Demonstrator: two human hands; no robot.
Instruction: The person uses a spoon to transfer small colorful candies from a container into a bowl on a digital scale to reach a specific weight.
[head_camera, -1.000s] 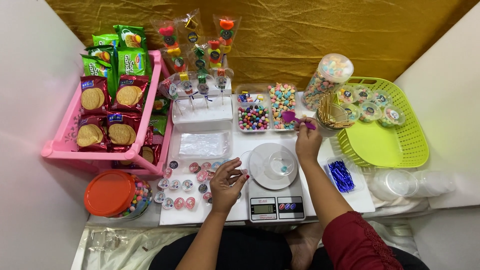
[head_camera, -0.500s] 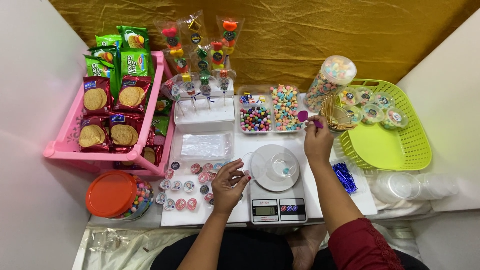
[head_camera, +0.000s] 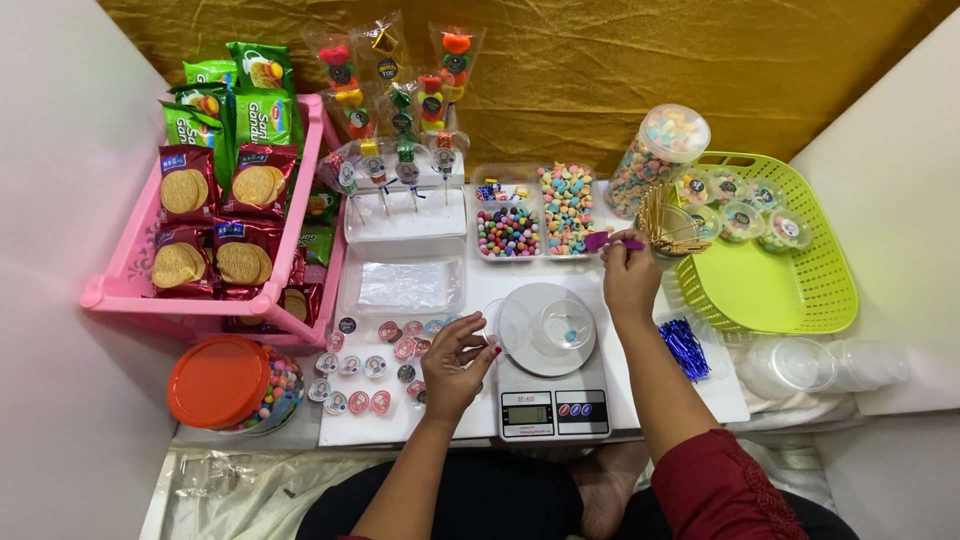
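Pink rack (head_camera: 125, 285) sitting far left, holding biscuit packets (head_camera: 215, 225). Orange-lidded candy jar (head_camera: 222, 382) standing below it. Green basket (head_camera: 790, 275) lying right, stacked clear cups (head_camera: 820, 365) resting beside blue twist ties (head_camera: 686, 347).

Sticker discs (head_camera: 372, 366) too small to read — orange-lidded jar (head_camera: 232, 385) partly hidden.

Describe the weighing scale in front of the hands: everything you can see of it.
The weighing scale is a small white digital unit at the near edge of the white board. Its round white platform carries a clear shallow cup with a few bluish candies inside. The front panel has a small grey display and two round buttons. The left hand hovers beside it; whether it touches is unclear.
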